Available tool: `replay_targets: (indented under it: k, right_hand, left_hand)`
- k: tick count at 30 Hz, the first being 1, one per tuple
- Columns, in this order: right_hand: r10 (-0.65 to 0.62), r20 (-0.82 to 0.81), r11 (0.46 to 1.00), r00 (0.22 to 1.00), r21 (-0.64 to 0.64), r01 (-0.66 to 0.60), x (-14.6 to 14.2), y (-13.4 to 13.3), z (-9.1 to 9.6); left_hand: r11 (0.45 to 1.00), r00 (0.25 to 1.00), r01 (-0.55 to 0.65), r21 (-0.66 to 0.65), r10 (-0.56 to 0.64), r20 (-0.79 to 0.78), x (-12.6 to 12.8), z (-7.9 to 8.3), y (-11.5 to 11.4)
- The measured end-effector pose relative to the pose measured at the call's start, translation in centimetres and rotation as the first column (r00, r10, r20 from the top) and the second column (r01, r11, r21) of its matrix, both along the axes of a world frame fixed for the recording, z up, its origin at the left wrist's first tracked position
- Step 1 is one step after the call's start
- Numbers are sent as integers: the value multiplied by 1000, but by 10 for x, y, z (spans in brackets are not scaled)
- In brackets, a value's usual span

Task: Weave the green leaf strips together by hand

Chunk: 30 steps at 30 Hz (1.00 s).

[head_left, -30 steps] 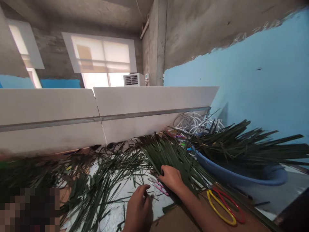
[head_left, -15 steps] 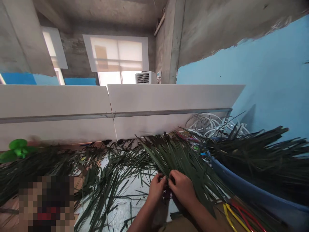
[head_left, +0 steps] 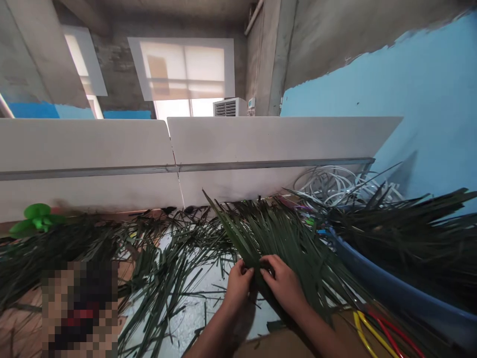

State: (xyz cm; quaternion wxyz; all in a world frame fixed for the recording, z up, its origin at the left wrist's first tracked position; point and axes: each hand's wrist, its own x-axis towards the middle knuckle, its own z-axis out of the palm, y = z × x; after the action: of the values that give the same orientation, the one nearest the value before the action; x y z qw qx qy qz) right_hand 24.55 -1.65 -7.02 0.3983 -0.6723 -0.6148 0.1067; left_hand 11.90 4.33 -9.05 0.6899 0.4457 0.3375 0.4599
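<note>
Both my left hand [head_left: 239, 286] and my right hand [head_left: 283, 286] grip the narrow base of a fan of long dark green palm leaflets [head_left: 278, 243], which spreads up and away from my fingers. The hands sit side by side, and my fingers hide the gathered base. To the left, a loose heap of cut green leaflets [head_left: 164, 263] lies on a white sheet [head_left: 194, 313]. Another bundle of leaflets [head_left: 402, 233] rests in a blue plastic basin [head_left: 391, 291] to my right.
Yellow and red plastic rings [head_left: 376, 330] lie on cardboard [head_left: 283, 345] at lower right. White cables [head_left: 343, 186] are coiled behind the basin. A white partition [head_left: 261, 144] runs across the back. A green plastic object [head_left: 37, 220] sits at far left, beside a pixelated patch [head_left: 80, 308].
My left hand has come up from below the leaflets and joined my right hand on the base of the fan. The view has swung slightly right and the basin looks closer.
</note>
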Motion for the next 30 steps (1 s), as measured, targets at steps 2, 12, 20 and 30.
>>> replay_targets:
  k: [2, 12, 20, 30]
  right_hand:
    - [-16, -56, 1000, 998, -25, 15, 6, 3, -3]
    - [61, -194, 994, 979, -78, -78, 15, 9, -8]
    - [106, -372, 991, 922, -40, -130, 25, 15, -14]
    - [119, -495, 989, 861, -19, -148, 21, 16, -8]
  left_hand:
    - [1000, 1000, 18, -5, -18, 5, -1, 0, 0]
    - [994, 994, 107, -17, -108, -10, -6, 11, -10]
    - [993, 993, 112, 43, -113, 17, -6, 17, -14]
    - [983, 985, 173, 64, -172, -21, -2, 13, -18]
